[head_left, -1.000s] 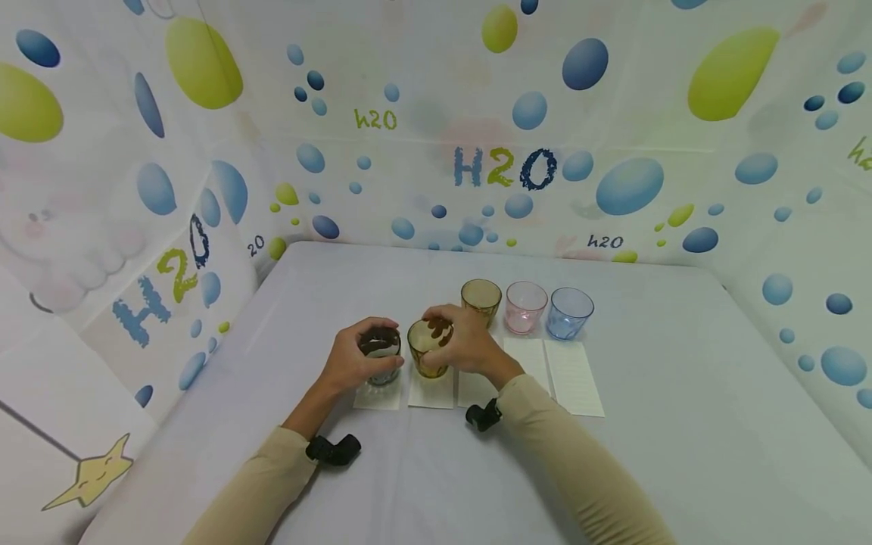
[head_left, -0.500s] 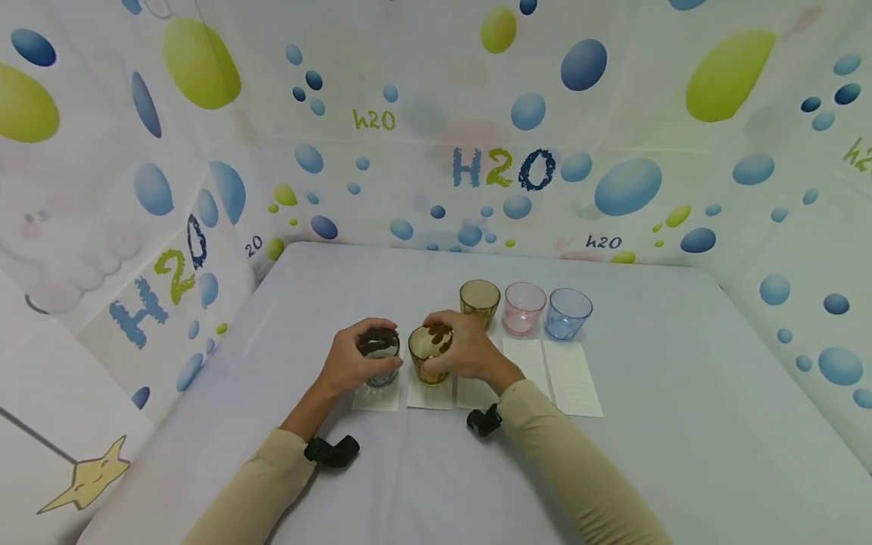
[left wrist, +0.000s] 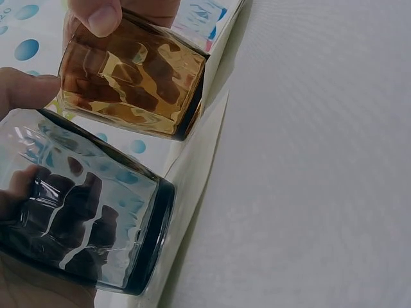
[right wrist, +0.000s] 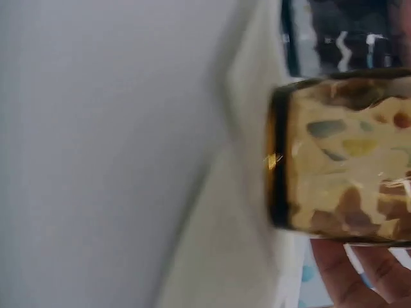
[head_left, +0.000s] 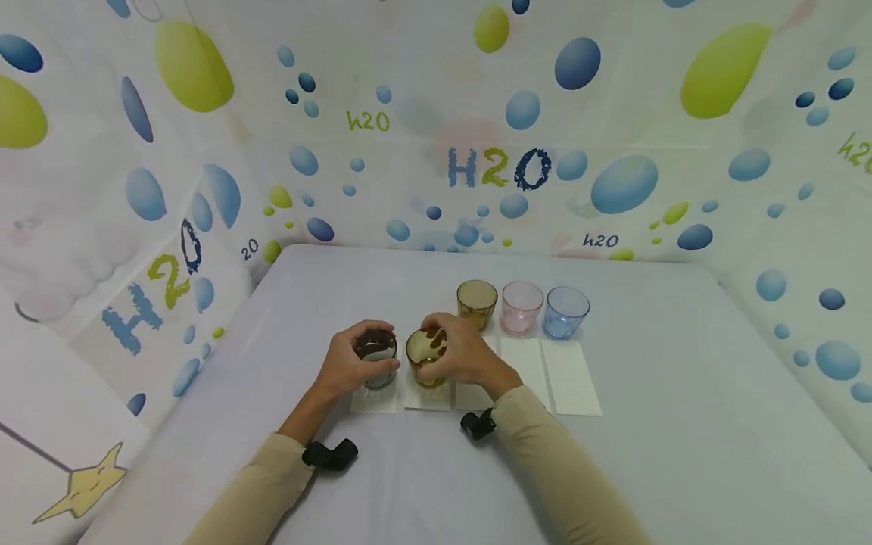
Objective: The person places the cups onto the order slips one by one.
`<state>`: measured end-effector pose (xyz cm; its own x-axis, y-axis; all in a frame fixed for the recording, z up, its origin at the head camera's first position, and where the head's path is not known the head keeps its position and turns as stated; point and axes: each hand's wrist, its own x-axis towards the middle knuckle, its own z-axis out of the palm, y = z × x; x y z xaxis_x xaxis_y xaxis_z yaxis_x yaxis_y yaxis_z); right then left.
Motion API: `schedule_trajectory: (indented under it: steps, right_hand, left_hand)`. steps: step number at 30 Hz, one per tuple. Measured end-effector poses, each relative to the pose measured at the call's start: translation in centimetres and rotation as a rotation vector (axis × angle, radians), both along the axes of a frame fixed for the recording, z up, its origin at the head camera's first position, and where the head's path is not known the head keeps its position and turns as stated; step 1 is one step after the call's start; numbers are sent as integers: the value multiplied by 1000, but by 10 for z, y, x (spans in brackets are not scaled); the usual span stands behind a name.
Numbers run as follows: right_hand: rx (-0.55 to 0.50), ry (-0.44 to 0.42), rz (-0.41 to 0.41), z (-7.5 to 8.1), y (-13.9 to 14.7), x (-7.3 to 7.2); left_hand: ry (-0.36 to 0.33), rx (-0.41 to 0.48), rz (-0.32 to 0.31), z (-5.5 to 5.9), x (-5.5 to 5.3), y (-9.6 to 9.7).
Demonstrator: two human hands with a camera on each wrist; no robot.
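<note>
Around a smoky grey-blue glass tumbler [head_left: 378,372] my left hand [head_left: 343,365] curls its fingers and thumb. This tumbler stands upright on the leftmost paper slip [head_left: 373,403]; the left wrist view shows its thick base [left wrist: 154,237] at the paper. My right hand [head_left: 466,352] grips an amber tumbler [head_left: 417,365] near its rim, thumb in front and fingers behind. The amber tumbler is upright over the second slip [head_left: 428,400], its base right at the paper in the right wrist view. A narrow gap separates the two tumblers.
Behind the right hand stand an olive-brown tumbler [head_left: 477,303], a pink one [head_left: 521,312] and a blue one [head_left: 566,316] in a row. More slips, including the rightmost slip [head_left: 572,382], lie in front of them on the white tablecloth [head_left: 681,424]. A printed curtain [head_left: 409,174] encloses the table.
My right hand has lowered the amber tumbler slightly, toward the front of its slip. The left hand keeps its grip on the grey-blue tumbler. The head view has shifted a little.
</note>
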<state>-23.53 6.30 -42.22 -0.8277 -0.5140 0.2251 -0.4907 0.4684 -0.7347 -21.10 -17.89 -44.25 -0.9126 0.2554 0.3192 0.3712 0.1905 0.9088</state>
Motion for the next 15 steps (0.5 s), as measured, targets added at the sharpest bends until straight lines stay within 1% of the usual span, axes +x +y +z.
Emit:
schedule_trajectory:
  steps: [3,6,10,15]
  right_hand:
    - [36,-23,-21,0,-3,2]
    - [21,-52,-38,1,-5,4]
    - [-10,-102,-51,1,-8,8]
    - [19,-100,-66,2,-8,10]
  left_hand:
    - [0,-8,7,-3,1,-1]
    - [2,-16,11,-4,2,-2]
    - [0,-9,13,-2,4,-3]
    - [-6,-15,10,-2,3,-2]
